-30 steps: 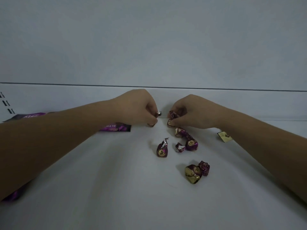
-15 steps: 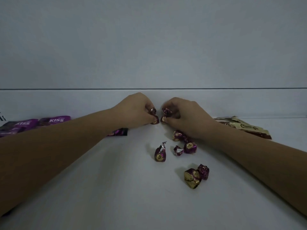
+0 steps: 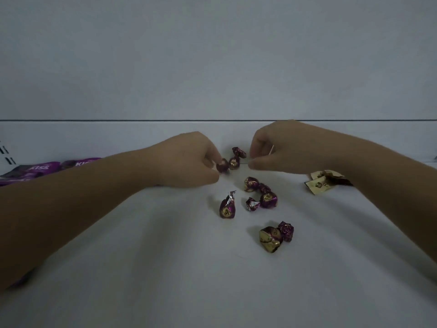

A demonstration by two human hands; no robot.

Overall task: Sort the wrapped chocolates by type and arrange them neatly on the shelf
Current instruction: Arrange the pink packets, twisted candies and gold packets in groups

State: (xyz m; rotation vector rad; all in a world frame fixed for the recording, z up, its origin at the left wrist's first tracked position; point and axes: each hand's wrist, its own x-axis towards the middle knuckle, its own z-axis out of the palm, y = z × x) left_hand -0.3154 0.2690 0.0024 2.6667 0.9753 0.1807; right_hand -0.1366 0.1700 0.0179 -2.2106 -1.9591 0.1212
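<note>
A shop shelf, most likely.
White shelf point(image 3: 165, 280), bracket slots point(image 3: 7, 155) at its left edge, purple KISS bags point(image 3: 42, 168) lined there, gold packets point(image 3: 319, 184) right.

Single head-worn wide-angle view, looking forward and down across the flat white shelf surface point(image 3: 165, 268) to the pale grey back wall point(image 3: 212, 55), which fills the upper part. Both forearms enter from the lower sides; left hand point(image 3: 189, 159) and right hand point(image 3: 290, 147) sit near mid-frame. Close range: the small purple foil-wrapped chocolate point(image 3: 222, 165) pinched by the left hand shows its creases.
</note>
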